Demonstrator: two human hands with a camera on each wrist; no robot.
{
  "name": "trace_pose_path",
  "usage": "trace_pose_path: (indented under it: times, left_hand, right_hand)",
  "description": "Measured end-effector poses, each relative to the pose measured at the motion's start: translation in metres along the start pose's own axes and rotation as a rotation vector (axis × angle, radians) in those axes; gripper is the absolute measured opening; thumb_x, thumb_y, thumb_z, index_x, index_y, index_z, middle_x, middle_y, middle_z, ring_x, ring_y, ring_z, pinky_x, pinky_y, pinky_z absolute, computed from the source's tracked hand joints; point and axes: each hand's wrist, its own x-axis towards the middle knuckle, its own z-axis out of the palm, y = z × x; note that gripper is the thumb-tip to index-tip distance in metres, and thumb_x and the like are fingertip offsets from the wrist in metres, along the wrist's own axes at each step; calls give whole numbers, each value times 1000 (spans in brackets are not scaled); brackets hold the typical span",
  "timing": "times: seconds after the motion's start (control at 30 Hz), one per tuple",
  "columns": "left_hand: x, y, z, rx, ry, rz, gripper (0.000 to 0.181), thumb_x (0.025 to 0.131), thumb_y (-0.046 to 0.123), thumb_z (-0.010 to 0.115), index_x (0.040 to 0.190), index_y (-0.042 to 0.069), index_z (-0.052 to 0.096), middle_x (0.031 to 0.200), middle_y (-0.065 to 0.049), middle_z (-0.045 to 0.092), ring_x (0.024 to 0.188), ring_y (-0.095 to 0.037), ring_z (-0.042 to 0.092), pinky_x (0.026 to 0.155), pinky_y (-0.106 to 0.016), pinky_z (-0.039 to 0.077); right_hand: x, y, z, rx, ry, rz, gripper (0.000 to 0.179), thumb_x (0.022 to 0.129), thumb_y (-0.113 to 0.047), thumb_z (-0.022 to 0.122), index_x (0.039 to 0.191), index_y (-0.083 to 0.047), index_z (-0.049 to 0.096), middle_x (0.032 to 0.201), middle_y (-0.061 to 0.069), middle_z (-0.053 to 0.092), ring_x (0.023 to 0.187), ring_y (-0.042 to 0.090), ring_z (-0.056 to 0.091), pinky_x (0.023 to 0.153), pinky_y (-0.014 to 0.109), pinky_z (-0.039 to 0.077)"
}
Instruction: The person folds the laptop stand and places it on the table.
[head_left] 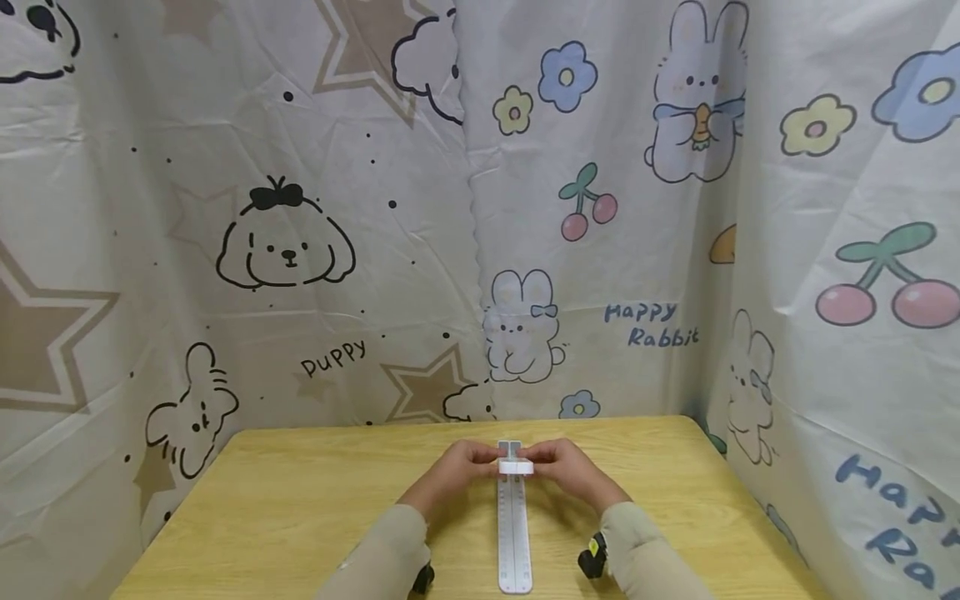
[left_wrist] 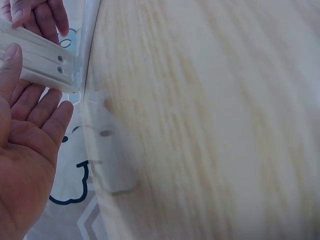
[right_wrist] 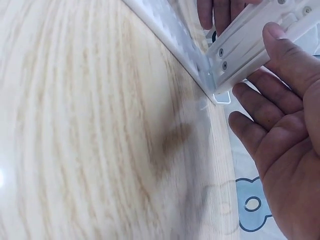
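Note:
A long white plastic strip (head_left: pixel 513 533) lies flat on the table, pointing away from me, with rows of small marks along its edges. At its far end stands an upright white part (head_left: pixel 516 467); the left wrist view shows screws near the foot of this upright part (left_wrist: pixel 37 52). My left hand (head_left: pixel 468 462) holds its left side, the thumb (left_wrist: pixel 11 65) on one face and fingers behind. From the right, my right hand (head_left: pixel 566 468) grips the other side, its thumb (right_wrist: pixel 280 42) against the edge and fingers behind. The strip's exact kind is unclear.
The light wooden table (head_left: pixel 300 500) has its far edge just beyond the hands. A printed curtain (head_left: pixel 412 250) hangs behind it and along both sides. Black wrist cameras sit below the sleeves, the right one (head_left: pixel 592 557) beside the strip.

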Motion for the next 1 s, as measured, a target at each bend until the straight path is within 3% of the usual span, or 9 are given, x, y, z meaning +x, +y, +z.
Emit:
trace_pose_path:
  times: [0.17,0.4,0.8,1.0]
  left_hand:
    - [-2,-3,0,-3,-14,1,33,95,21,75,127,13,73,132,-4,69,134,-26,57,114,-51,43]
    - [-2,-4,1,52,-16,-3,35,91,21,79,125,16,74,137,2,66,136,-26,55,115,-50,42]
    - [-2,4,-1,249,-42,20,39,87,23,83,125,21,75,135,4,67,132,-20,59,112,-44,46]
    - [-7,0,1,235,-57,3,44,80,21,87,122,21,75,136,2,66,134,-23,58,117,-49,39]
  right_hand:
    - [-4,-2,-1,4,-17,17,30,97,-17,72,125,-8,73,129,10,71,122,28,65,98,37,57]
    - [-6,1,-3,7,-36,26,31,94,-13,75,125,-10,74,136,10,67,133,36,57,102,41,55]
    - [-11,-5,-1,23,-80,22,38,90,-7,77,128,-9,71,144,11,61,142,41,45,114,52,41]
    - [-13,-2,5,-28,-107,17,44,86,-11,82,129,-11,71,146,10,60,143,41,44,117,55,37]
